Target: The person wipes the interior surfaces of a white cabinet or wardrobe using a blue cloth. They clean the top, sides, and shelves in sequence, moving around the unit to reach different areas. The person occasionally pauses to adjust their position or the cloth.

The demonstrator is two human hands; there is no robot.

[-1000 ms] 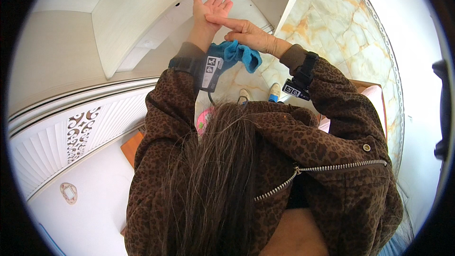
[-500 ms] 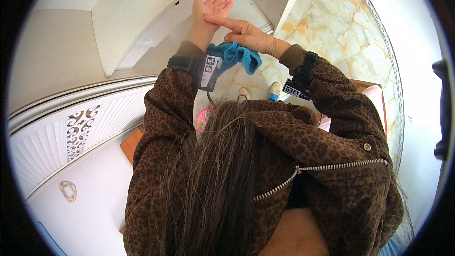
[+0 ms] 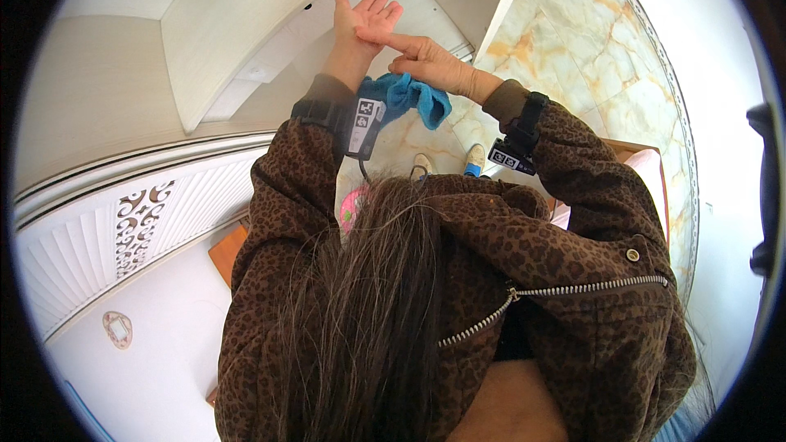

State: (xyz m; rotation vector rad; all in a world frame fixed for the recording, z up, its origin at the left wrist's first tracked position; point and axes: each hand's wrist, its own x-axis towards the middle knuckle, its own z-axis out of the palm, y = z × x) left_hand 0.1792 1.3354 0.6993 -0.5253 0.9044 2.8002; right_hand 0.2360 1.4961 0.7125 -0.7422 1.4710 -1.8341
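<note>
My left hand (image 3: 360,24) is held out palm up, fingers spread, with nothing in it. My right hand (image 3: 430,64) reaches across from the right, its extended index finger touching the base of the left palm. Its other fingers are curled and partly hidden. A crumpled blue cloth (image 3: 409,100) hangs directly below the right hand, apparently gripped by those curled fingers, and reaches to the left wrist. A small device (image 3: 363,128) is strapped to my left wrist, and another device (image 3: 512,155) to my right.
A pale cabinet (image 3: 221,49) with curved boards fills the upper left, beside a white louvred panel (image 3: 90,229). A light upright board (image 3: 508,4) stands ahead. Marbled tile floor (image 3: 573,57) runs to the white wall at right. A wooden-edged seat (image 3: 639,151) is near my right elbow.
Both hands hold nearly the same pose, the right index finger still on the left palm. The view has shifted very slightly.
</note>
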